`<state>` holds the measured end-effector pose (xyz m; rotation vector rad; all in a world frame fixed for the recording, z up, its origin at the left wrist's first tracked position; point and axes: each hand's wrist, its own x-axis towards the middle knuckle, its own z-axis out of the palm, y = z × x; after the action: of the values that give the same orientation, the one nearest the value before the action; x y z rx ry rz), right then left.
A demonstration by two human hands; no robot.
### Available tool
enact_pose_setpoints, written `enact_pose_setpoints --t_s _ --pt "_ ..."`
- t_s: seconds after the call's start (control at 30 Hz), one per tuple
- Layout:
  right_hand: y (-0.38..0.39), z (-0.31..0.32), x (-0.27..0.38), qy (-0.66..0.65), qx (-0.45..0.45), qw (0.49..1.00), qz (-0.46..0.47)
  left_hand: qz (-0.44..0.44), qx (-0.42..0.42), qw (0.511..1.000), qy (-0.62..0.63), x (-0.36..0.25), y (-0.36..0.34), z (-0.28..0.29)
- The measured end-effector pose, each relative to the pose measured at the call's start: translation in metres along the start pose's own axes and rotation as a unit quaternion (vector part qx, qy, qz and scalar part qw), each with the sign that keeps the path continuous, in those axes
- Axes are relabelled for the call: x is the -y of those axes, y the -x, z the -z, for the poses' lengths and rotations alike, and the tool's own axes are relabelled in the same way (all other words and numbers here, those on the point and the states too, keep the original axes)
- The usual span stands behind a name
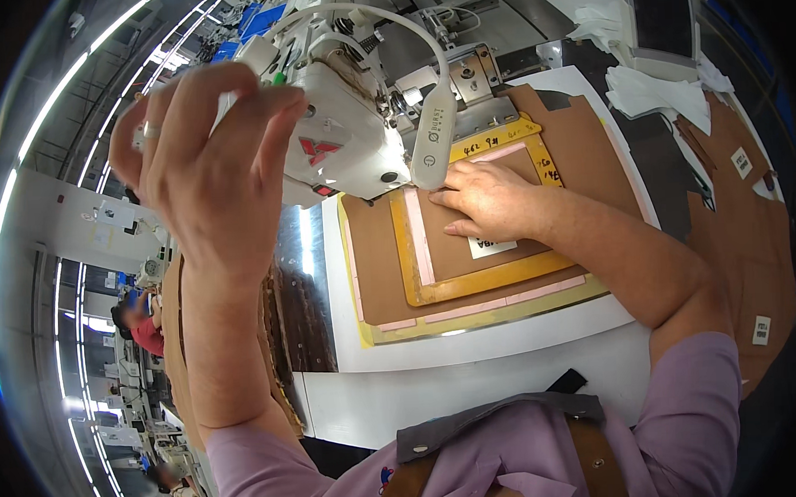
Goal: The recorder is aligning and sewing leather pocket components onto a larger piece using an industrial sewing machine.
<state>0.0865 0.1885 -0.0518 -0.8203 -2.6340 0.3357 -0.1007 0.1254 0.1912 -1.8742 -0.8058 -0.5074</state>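
Observation:
My left hand is raised in front of the white sewing machine head, its fingers curled and the fingertips brought together near the thumb. Whatever lies between them is too small or hidden to tell. On the brown fabric panel rests my right hand, palm down with fingers stretched, just below the needle area. Around that panel runs a yellow template frame with handwritten marks and pink strips along its inner edge. My right fingers partly cover a white label. The needle itself is hidden.
A white lamp on a bent cable hangs close above my right hand. Larger brown pieces with labels lie to the right, near crumpled white cloth. Stacked fabric stands at left; a person in red sits far off.

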Motion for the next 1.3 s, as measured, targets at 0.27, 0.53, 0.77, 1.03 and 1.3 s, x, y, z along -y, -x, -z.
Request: enact_pose_setpoints --t_s 0.27,0.53,0.77,1.03,1.3 --pt "0.001 0.0 -0.001 -0.004 0.014 1.0 -0.004 -0.137 0.16 0.977 -0.036 0.006 -0.059 -0.031" --pt "0.0 0.009 0.002 0.0 0.043 0.999 -0.014 -0.269 0.143 0.952 -0.039 0.019 -0.059 -0.04" --pt "-0.001 0.001 -0.003 0.013 0.027 1.0 -0.001 -0.308 0.151 0.939 -0.03 0.016 -0.062 -0.047" --pt "0.0 0.004 -0.001 0.008 0.037 0.999 -0.001 -0.18 0.25 0.93 0.198 0.018 -0.055 -0.013" --pt "0.0 0.004 -0.002 0.005 0.057 0.998 -0.011 -0.136 0.328 0.862 0.361 -0.017 -0.009 0.026"
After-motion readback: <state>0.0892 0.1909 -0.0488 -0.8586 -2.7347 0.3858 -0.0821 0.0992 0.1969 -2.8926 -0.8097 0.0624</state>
